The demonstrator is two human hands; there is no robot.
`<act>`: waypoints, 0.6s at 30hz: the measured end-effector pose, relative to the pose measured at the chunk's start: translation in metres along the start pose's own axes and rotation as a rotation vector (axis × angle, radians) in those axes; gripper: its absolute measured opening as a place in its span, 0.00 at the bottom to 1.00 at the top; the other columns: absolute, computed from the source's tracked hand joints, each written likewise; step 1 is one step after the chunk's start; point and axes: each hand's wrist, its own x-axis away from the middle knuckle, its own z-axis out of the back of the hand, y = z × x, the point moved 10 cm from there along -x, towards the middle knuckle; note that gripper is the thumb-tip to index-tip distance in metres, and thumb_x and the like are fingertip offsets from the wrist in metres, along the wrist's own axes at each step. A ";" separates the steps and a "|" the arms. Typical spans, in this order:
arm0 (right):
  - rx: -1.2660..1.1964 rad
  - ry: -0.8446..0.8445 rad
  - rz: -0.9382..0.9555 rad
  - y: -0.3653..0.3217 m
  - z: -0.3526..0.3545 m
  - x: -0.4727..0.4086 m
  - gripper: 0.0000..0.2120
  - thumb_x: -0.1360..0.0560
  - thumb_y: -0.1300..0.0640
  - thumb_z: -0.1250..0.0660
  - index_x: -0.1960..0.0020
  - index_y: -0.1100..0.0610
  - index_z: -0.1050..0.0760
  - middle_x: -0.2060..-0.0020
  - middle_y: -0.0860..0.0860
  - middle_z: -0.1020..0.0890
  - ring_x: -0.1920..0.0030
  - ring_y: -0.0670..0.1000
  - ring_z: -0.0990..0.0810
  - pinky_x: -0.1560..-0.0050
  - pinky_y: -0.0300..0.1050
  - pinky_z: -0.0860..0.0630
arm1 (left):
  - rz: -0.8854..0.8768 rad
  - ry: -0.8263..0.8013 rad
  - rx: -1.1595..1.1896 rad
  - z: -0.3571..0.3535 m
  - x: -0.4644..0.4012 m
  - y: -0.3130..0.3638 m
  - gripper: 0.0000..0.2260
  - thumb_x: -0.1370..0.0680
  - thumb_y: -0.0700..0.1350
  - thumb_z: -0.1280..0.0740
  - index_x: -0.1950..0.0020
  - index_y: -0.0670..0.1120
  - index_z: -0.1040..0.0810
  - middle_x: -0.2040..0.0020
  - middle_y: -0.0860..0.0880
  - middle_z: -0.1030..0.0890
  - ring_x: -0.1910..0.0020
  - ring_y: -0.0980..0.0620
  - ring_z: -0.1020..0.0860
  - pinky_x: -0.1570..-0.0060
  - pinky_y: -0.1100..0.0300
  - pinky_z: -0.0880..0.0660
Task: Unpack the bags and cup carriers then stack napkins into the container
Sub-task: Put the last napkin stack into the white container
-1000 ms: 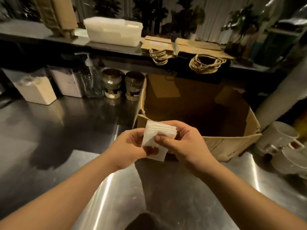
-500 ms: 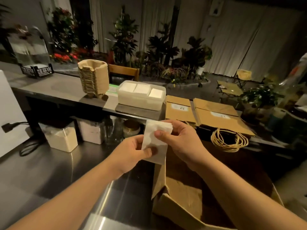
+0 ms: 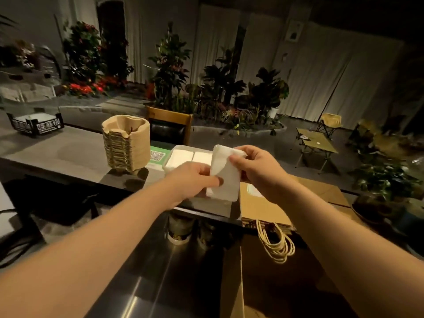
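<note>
Napkins [image 3: 226, 177] pinched by left hand [image 3: 195, 180] and right hand [image 3: 254, 167] above container [image 3: 169, 160] near table's back edge; loose pinch could fan sheets, dropping them crooked or outside.

I see a grey upper worktop [image 3: 68, 154] running across the view. On it, from my left: a dark crate [image 3: 36, 125] with white lettering, a tall stack of cup carriers [image 3: 126, 143], a green card [image 3: 158, 155] with a QR code lying flat just beside that stack, a clear container [image 3: 181, 152] with white napkins inside, then flat brown paper bags [image 3: 263, 205] whose cord handles [image 3: 275, 246] hang over the edge. Below is a shiny steel worktop [image 3: 160, 283], with two jars [image 3: 179, 228] under the ledge and an open cardboard box [image 3: 238, 283].
</note>
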 end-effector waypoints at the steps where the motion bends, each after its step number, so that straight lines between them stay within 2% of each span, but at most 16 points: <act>1: 0.018 0.021 -0.001 0.000 0.005 -0.015 0.06 0.20 0.57 0.30 0.44 0.55 0.21 0.47 0.56 0.17 0.45 0.57 0.17 0.44 0.56 0.17 | -0.005 0.005 -0.030 0.005 -0.014 0.005 0.11 0.22 0.45 0.26 0.40 0.51 0.20 0.48 0.52 0.15 0.51 0.55 0.16 0.58 0.64 0.19; 3: 0.037 0.078 -0.007 0.005 0.016 -0.044 0.07 0.20 0.58 0.30 0.43 0.58 0.21 0.47 0.58 0.17 0.46 0.58 0.16 0.45 0.57 0.17 | -0.003 0.013 -0.035 0.013 -0.040 0.012 0.14 0.24 0.43 0.24 0.39 0.49 0.19 0.50 0.51 0.14 0.55 0.55 0.14 0.60 0.63 0.18; 6: 0.058 0.133 -0.073 0.022 0.025 -0.080 0.06 0.19 0.59 0.32 0.44 0.60 0.21 0.47 0.60 0.16 0.47 0.58 0.16 0.45 0.56 0.17 | 0.017 0.033 -0.046 0.020 -0.071 0.019 0.16 0.24 0.42 0.24 0.37 0.49 0.20 0.52 0.50 0.14 0.63 0.57 0.15 0.67 0.66 0.21; 8: 0.112 0.155 -0.135 0.036 0.028 -0.098 0.06 0.18 0.57 0.33 0.45 0.58 0.20 0.46 0.59 0.16 0.47 0.58 0.16 0.43 0.57 0.18 | 0.036 0.050 -0.064 0.023 -0.090 0.017 0.21 0.25 0.42 0.23 0.33 0.48 0.21 0.51 0.48 0.15 0.60 0.55 0.15 0.67 0.65 0.20; 11: 0.242 0.145 -0.176 0.049 0.030 -0.115 0.05 0.18 0.55 0.34 0.50 0.54 0.20 0.49 0.56 0.16 0.48 0.55 0.18 0.45 0.49 0.21 | 0.073 0.050 -0.097 0.023 -0.112 0.008 0.31 0.27 0.39 0.22 0.25 0.46 0.28 0.50 0.43 0.15 0.52 0.47 0.14 0.60 0.57 0.15; 13: 0.303 0.128 -0.190 0.057 0.029 -0.123 0.05 0.18 0.54 0.33 0.48 0.54 0.19 0.49 0.54 0.16 0.46 0.55 0.18 0.42 0.51 0.21 | 0.098 0.026 -0.134 0.020 -0.122 0.002 0.35 0.27 0.37 0.22 0.23 0.46 0.31 0.51 0.41 0.15 0.55 0.47 0.14 0.58 0.54 0.15; 16: 0.375 0.133 -0.211 0.065 0.031 -0.131 0.09 0.19 0.55 0.32 0.41 0.56 0.19 0.48 0.52 0.17 0.46 0.53 0.19 0.41 0.50 0.20 | 0.098 0.033 -0.152 0.021 -0.132 -0.005 0.36 0.27 0.37 0.22 0.22 0.45 0.33 0.53 0.41 0.14 0.65 0.51 0.16 0.63 0.58 0.17; 18: 0.459 0.116 -0.213 0.069 0.030 -0.135 0.09 0.20 0.55 0.32 0.41 0.56 0.19 0.48 0.52 0.17 0.47 0.51 0.20 0.49 0.45 0.21 | -0.015 0.145 -0.289 0.034 -0.139 0.001 0.32 0.26 0.45 0.21 0.25 0.49 0.30 0.50 0.45 0.15 0.60 0.53 0.16 0.64 0.58 0.19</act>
